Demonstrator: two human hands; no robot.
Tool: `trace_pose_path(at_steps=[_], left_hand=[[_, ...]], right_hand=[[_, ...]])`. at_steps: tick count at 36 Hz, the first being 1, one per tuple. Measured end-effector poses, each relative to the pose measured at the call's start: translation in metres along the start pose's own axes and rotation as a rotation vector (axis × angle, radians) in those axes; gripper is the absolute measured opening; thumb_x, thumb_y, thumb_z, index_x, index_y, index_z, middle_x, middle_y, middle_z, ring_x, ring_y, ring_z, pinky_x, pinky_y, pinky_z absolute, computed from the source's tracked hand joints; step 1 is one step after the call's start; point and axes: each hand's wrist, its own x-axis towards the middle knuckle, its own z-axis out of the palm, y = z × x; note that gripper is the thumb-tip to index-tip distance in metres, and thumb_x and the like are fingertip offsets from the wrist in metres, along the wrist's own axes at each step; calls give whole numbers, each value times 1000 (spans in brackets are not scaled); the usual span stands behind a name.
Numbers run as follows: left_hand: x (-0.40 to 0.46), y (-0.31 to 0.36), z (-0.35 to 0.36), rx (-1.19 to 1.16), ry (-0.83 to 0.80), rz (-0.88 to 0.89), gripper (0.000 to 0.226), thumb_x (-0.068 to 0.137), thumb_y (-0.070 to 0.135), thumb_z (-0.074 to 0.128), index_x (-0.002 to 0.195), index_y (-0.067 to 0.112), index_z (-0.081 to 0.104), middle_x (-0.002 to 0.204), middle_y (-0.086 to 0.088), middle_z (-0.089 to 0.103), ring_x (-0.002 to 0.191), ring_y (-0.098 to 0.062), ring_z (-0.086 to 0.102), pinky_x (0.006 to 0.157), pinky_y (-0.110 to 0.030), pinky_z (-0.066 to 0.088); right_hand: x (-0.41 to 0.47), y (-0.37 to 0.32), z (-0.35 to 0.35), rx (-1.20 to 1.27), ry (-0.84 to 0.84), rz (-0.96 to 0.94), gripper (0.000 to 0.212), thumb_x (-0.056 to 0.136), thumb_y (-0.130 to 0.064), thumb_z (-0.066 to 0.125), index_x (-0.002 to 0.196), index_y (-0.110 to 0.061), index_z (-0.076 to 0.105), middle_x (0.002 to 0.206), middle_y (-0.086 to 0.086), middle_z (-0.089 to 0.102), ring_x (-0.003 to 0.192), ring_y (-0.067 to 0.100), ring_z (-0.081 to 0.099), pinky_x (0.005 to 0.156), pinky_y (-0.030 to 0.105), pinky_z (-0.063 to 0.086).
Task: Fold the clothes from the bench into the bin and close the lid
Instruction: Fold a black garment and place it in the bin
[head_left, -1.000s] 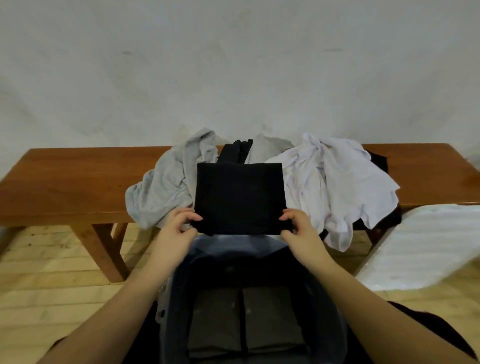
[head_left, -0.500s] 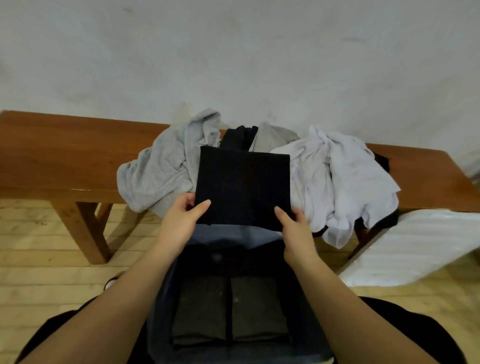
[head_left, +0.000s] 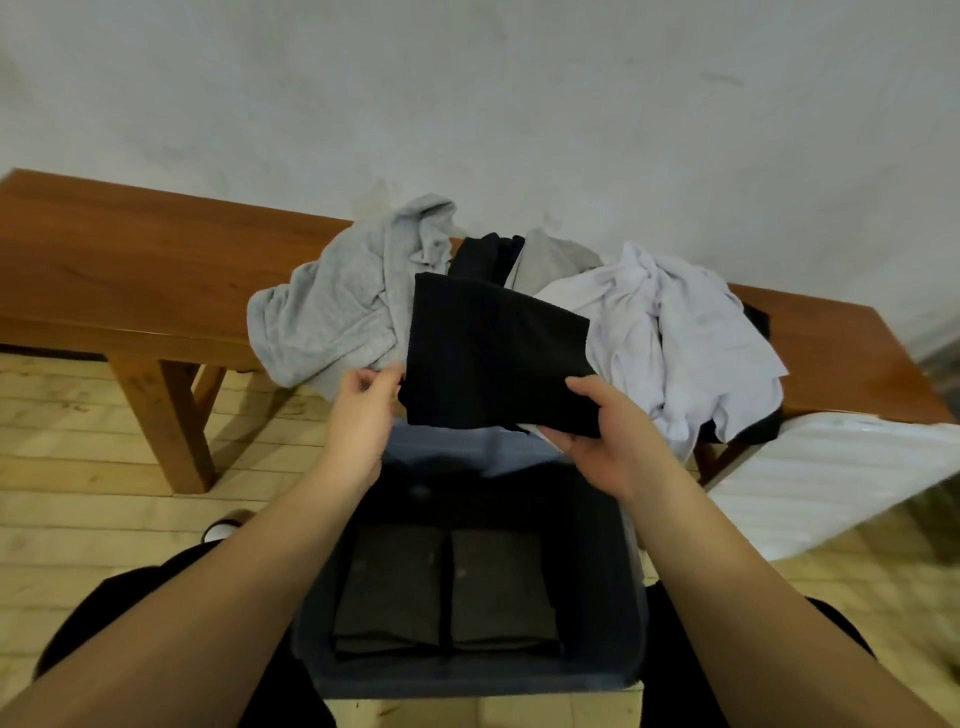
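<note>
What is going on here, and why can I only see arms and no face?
The camera sits on the person's head and looks down, so you see only their two bare arms. The left hand and right hand each pinch a side of a folded black cloth, held above an open dark grey plastic bin. Two folded dark clothes already lie side by side in the bin. Behind it, a long brown wooden bench carries a crumpled grey garment and a crumpled white shirt. The white ribbed lid leans at the right.
</note>
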Motion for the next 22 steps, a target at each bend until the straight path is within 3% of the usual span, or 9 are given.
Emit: trace_pose_path(at_steps=[2, 5, 7, 10, 14, 18, 20, 22], left_hand=[[-5, -3, -1, -214, -21, -233, 42, 93, 52, 55, 109, 13, 59, 97, -7, 62, 80, -20, 59, 68, -32, 48], [-19, -4, 0, -445, -260, -505, 73, 89, 72, 44, 120, 8, 59, 114, -15, 65, 100, -30, 65, 76, -37, 52], [-27, -4, 2, -539, -410, -568, 85, 86, 79, 38, 121, 3, 58, 120, -20, 65, 110, -35, 63, 83, -41, 51], [-32, 0, 3, -659, -538, -524, 88, 85, 81, 35, 129, 7, 57, 126, -19, 66, 117, -33, 63, 92, -40, 50], [-31, 12, -3, -752, -504, -462, 73, 90, 63, 52, 139, 10, 52, 131, -9, 65, 108, -22, 68, 73, -29, 57], [-33, 17, -5, -595, -525, -578, 61, 91, 60, 53, 120, 8, 64, 104, -10, 70, 83, -20, 65, 55, -24, 52], [-40, 10, 0, -518, -512, -712, 67, 89, 66, 50, 114, 5, 61, 97, -13, 62, 88, -25, 59, 59, -28, 50], [-48, -3, 7, -478, -423, -782, 74, 84, 68, 57, 122, 4, 54, 107, -14, 55, 100, -30, 56, 68, -38, 50]], right_hand=[[-11, -7, 7, 60, -11, 7, 14, 91, -5, 61, 103, -3, 67, 107, 17, 73, 99, 33, 70, 71, 38, 61], [-24, -16, 15, 108, -36, 10, 14, 91, -5, 61, 105, -5, 64, 104, 16, 72, 96, 32, 70, 73, 38, 62], [-30, -21, 19, 120, -53, 11, 13, 92, -5, 60, 105, -5, 63, 100, 16, 72, 89, 30, 72, 76, 39, 62], [-36, -26, 22, 113, -66, 17, 19, 92, -5, 60, 111, -4, 61, 98, 17, 72, 81, 29, 75, 75, 39, 62], [-45, -29, 18, 116, -56, 30, 28, 92, -5, 61, 120, -4, 59, 104, 19, 72, 87, 30, 75, 71, 37, 62], [-56, -29, 14, 138, -48, 33, 32, 92, -4, 60, 124, -2, 59, 113, 21, 70, 97, 31, 72, 74, 39, 62], [-61, -29, 13, 155, -54, 33, 32, 93, -4, 59, 124, -1, 59, 111, 21, 71, 95, 31, 73, 76, 39, 62], [-68, -30, 14, 163, -66, 25, 29, 93, -4, 59, 121, 0, 61, 106, 20, 72, 89, 31, 74, 77, 39, 62]])
